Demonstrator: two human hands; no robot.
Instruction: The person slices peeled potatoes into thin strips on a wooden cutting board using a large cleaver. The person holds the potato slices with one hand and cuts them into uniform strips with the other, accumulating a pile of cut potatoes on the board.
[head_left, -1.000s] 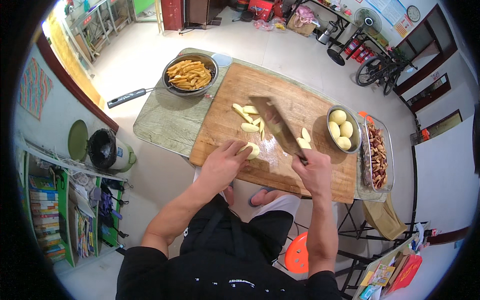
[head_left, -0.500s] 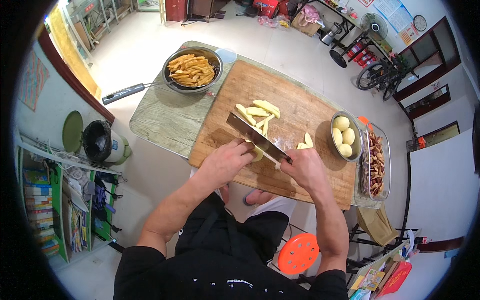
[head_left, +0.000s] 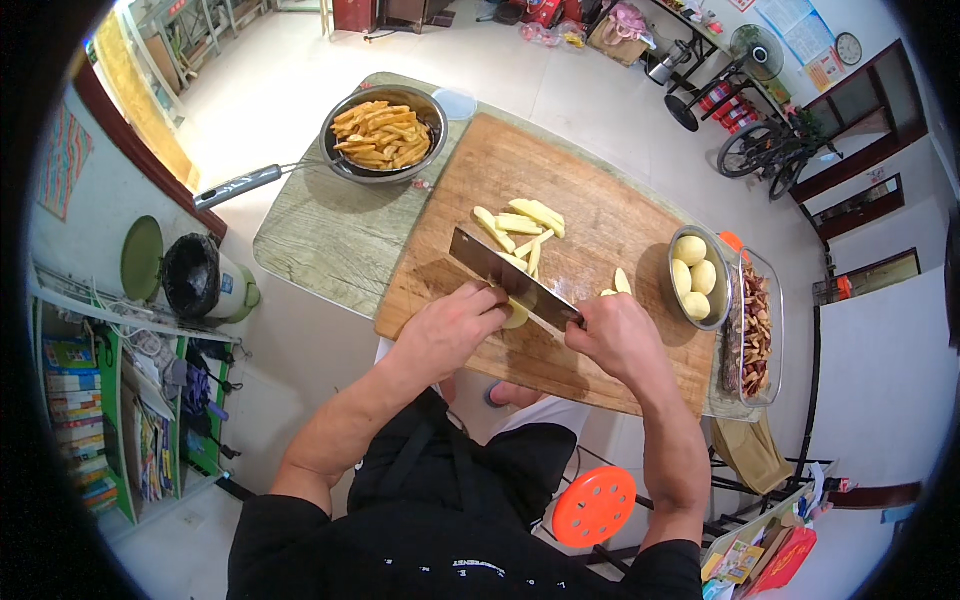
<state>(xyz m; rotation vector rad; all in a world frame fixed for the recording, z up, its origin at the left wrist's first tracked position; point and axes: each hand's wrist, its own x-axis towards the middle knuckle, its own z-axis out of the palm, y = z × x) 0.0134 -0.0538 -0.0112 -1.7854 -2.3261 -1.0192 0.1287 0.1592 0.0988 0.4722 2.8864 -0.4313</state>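
Note:
My right hand (head_left: 622,335) is closed around the handle of a cleaver (head_left: 512,280), whose broad blade slants over the wooden cutting board (head_left: 590,185). Beside the blade, my left hand (head_left: 455,328) presses bent fingers on a piece of peeled potato (head_left: 516,317). The blade hides part of that piece, and whether it cuts in cannot be told. Several pale potato strips (head_left: 520,224) lie beyond the blade. A few rounded slices (head_left: 622,281) rest by my right hand, partly covered by it.
A metal bowl (head_left: 709,323) of peeled potatoes (head_left: 703,277) stands at the board's right. Past it is a clear tray (head_left: 774,385) of peelings (head_left: 757,320). Far left, golden fries (head_left: 383,135) fill a pan whose handle (head_left: 240,186) juts leftward. An orange stool (head_left: 594,506) stands below.
The view has shifted slightly. Both hands keep almost the same places, the left on the potato piece and the right on the cleaver, and the strips look unmoved on the board.

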